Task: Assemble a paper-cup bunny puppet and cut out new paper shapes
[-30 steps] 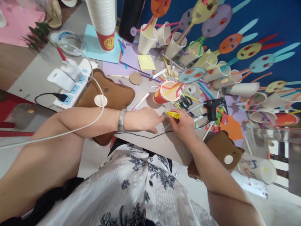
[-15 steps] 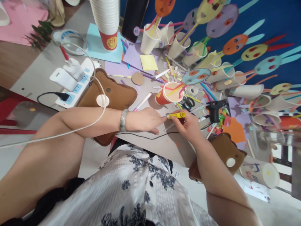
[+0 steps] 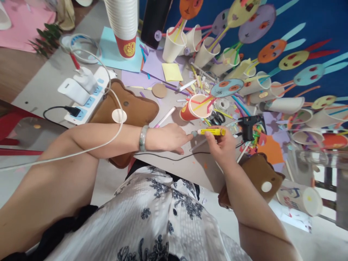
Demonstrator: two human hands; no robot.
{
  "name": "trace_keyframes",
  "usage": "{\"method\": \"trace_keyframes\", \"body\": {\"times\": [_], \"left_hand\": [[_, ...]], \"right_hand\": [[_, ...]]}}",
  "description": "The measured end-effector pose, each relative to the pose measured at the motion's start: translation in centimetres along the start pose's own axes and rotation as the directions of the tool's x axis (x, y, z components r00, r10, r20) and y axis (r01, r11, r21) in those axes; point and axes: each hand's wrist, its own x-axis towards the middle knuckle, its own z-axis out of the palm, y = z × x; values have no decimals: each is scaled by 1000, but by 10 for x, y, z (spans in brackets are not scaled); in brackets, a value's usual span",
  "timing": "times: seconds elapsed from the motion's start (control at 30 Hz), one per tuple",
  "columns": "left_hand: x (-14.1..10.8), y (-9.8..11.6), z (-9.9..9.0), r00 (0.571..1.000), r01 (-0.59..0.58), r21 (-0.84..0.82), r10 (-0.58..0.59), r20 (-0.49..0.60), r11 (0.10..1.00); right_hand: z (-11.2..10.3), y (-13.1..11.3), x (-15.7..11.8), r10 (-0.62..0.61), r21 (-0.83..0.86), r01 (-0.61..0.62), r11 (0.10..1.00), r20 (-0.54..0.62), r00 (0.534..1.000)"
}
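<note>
With our right hand (image 3: 223,145) closed round the marker (image 3: 214,131) over the desk (image 3: 186,166) and our left hand (image 3: 172,138) loosely open, one fingertip at the grey scrap (image 3: 194,133), we risk skewing the scrap if that touch slips.

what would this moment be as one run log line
right hand: holds yellow marker | left hand: index finger at small grey piece | near hands: red cup, white pen

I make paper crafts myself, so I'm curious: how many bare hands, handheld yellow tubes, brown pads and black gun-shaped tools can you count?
Bare hands: 2 (left hand, right hand)
Handheld yellow tube: 1
Brown pads: 2
Black gun-shaped tool: 1
Total: 6
</note>
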Motion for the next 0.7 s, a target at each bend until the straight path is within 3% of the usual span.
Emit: {"method": "trace_keyframes", "body": {"times": [0.13,0.33,0.47,0.6,0.7], "left_hand": [[3,-2,5,999,3,-19,-4,-40,1000],[4,-3,9,998,3,-19,-5,-55,1000],[3,-3,7,999,11,1,-11,-53,1000],[1,-3,3,1000,-1,6,1,-28,1000],[1,-4,4,999,-11,1,11,-34,1000]], "right_hand": [[-3,-3,4,-25,-25,27,999,77,997],[6,-2,8,-181,-94,200,975,179,967],[13,2,5,-183,-136,197,971,110,977],[9,8,0,-20,-39,16,999,-94,995],[3,8,-2,38,22,-35,999,-110,993]]}}
